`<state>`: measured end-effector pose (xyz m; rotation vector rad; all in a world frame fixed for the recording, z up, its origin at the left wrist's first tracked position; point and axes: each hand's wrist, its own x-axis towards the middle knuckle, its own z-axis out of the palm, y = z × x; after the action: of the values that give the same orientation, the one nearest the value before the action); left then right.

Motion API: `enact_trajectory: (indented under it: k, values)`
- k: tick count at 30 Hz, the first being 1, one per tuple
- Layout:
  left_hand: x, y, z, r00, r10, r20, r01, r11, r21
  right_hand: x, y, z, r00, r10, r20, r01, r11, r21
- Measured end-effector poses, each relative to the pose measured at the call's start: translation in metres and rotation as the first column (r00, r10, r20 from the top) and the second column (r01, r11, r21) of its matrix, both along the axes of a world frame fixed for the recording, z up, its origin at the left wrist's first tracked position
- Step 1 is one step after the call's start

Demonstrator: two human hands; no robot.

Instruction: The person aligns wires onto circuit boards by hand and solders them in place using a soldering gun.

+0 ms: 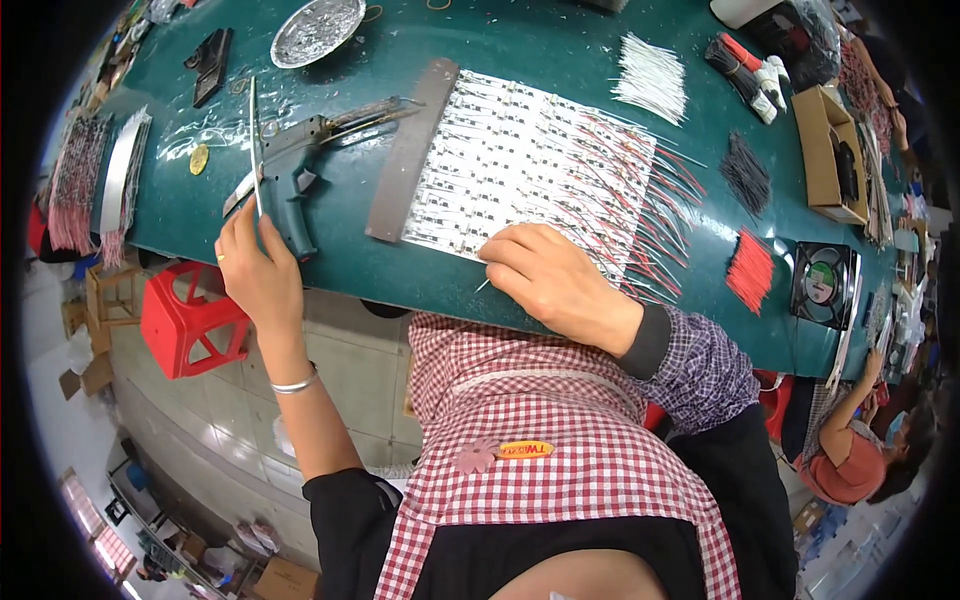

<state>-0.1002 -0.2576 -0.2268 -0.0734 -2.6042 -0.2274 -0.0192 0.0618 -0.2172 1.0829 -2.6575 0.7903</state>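
Observation:
My left hand [258, 262] is closed on the lower end of a thin pale strip [253, 125], which stands up from my fingers. Right beside it lies a soldering gun [288, 200] with a teal handle, its tip towards the board. A white circuit board panel [490, 165] carries rows of small black parts, with red and white wires [640, 205] over its right side. My right hand [565, 285] closes over the panel's near edge, fingers on top; its underside is hidden. A short white end pokes out by its fingertips. A flat brown bar [412, 150] lies along the panel's left edge.
Bundles of white wires [650, 80], black wires [745, 172] and red wires [750, 270] lie right. A fan [822, 284] and cardboard box [832, 155] stand beyond. A metal dish [315, 32] is at the back. Finished-looking strips [122, 185] lie left. A co-worker [850, 455] sits right.

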Motion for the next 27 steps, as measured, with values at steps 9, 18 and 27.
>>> enact_trajectory:
  k: [9,18,27]
  values:
    - [0.001,0.015,-0.01,0.996,-0.058,0.065,0.05,0.992,0.113,-0.002,0.003,-0.005,0.954,-0.134,0.269,0.226,0.909,-0.349]
    - [-0.014,0.017,0.007,0.946,0.046,0.321,-0.075,0.994,0.08,0.005,0.016,-0.004,0.999,0.033,0.029,-0.031,0.997,-0.068]
    - [-0.023,0.01,0.013,0.887,0.05,0.459,-0.222,0.918,0.329,0.012,0.01,0.005,0.99,-0.039,0.139,0.061,0.986,-0.157]
